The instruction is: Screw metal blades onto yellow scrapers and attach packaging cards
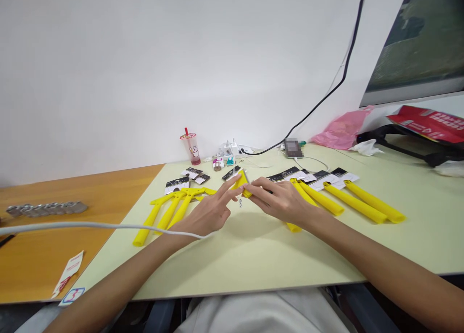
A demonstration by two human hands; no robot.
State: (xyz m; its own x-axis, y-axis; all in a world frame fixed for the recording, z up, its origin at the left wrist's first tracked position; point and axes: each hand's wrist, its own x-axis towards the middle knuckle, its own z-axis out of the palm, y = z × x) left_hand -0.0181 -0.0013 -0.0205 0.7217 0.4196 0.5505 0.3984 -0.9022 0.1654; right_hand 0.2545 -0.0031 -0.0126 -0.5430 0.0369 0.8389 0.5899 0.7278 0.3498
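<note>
Head view: both hands meet on a small yellow piece

The yellow piece (238, 180) is directly between the fingertips of the two hands, over the pale table (253, 260). Held there, in front of the body, it can probably be reached and steadied from both sides. The right hand (279, 197) grips it with curled fingers, its thumb hidden. The left hand (213, 209) lays outstretched fingers along its other side; whether they pinch or only press cannot be told.

Both forearms come in low from the near edge and slant inward, so the wrists are apart while the fingertips almost touch. The backs of the hands face up. A white cable (108, 225) crosses over the left forearm.

Just below the fingertips is a dotted strip (240, 202), too small to identify. Beside the left hand lie yellow branched pieces (170, 207), their handles toward the body; to the right hand's right, yellow handles (357, 202) point the same way, perhaps for easy picking up. Another handle end (293, 227) shows under the right wrist; what it joins is hidden.

Beyond the left hand are printed cards (177, 184) and a lidded cup (194, 152); beyond the right hand, a phone-like device (293, 149).
</note>
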